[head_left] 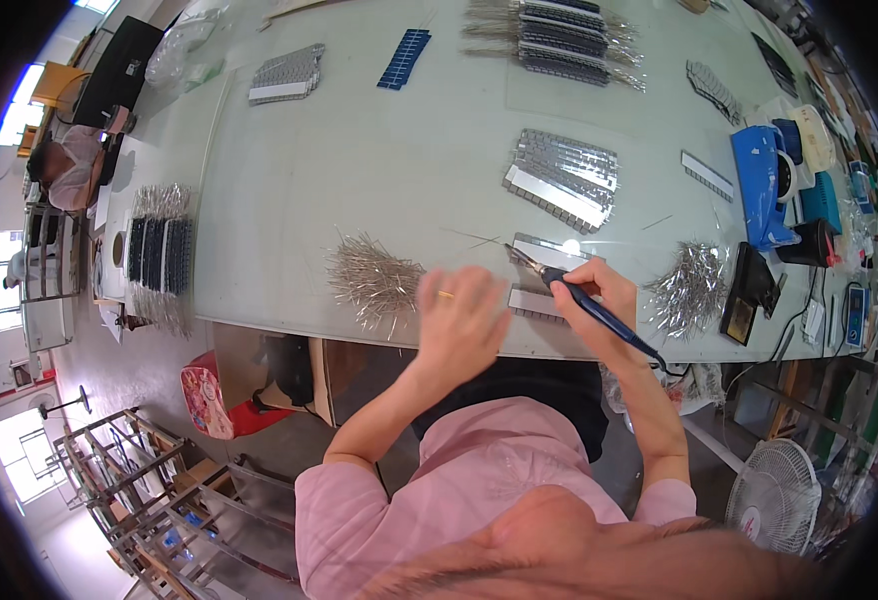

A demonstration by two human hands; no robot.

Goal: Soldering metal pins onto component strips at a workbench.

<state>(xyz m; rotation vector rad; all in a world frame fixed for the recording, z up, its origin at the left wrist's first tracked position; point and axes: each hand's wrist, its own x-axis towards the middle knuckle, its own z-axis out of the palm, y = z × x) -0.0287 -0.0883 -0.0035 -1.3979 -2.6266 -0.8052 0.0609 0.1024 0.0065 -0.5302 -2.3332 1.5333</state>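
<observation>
The right hand (pixel 596 290) grips a blue-handled soldering iron (pixel 587 304), its tip over a silvery cell strip (pixel 542 250) near the table's front edge. The left hand (pixel 462 318), fingers loosely spread and holding nothing, rests on the pale worktable (pixel 359 170) beside a heap of thin metal ribbons (pixel 371 278). Bare tabletop lies beyond; stacked cells (pixel 564 178) sit farther back. A white fan (pixel 774 495) stands on the floor at the right.
</observation>
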